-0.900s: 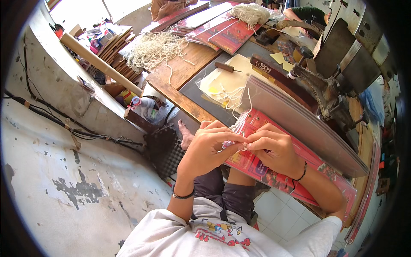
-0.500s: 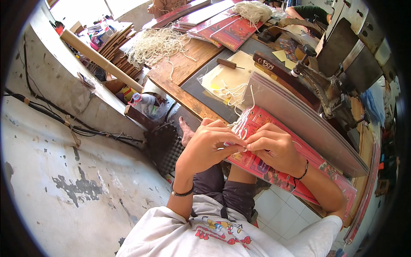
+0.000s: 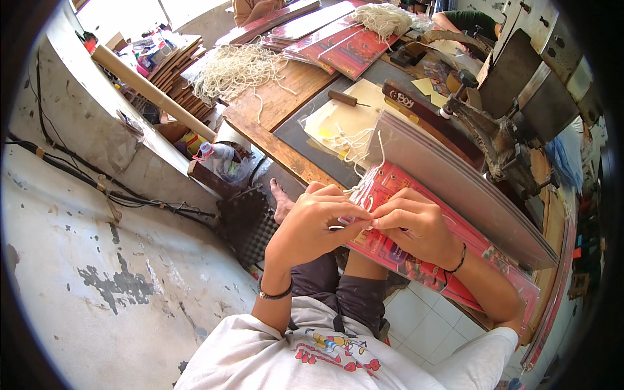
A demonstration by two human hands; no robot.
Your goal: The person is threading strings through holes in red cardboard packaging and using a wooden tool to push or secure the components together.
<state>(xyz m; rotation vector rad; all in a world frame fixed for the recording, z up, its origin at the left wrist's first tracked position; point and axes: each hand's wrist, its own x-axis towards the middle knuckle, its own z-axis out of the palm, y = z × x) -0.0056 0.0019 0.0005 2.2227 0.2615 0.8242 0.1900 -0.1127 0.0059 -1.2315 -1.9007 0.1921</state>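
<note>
Left hand and right hand meet, each closed in a pinch on white string above the left end of a stack of red cards that stretches toward 4 o'clock. Grey boards sit at 2 o'clock from that pinch, just beside the red stack, and near 12 o'clock an awl lies on pale paper. Toward 11 o'clock, well apart from both hands, a tangled cord heap rests on the wooden table.

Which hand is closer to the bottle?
Left: the left hand is below and right of the bottle in the picture; the right hand is farther right, over the red boards.
</note>
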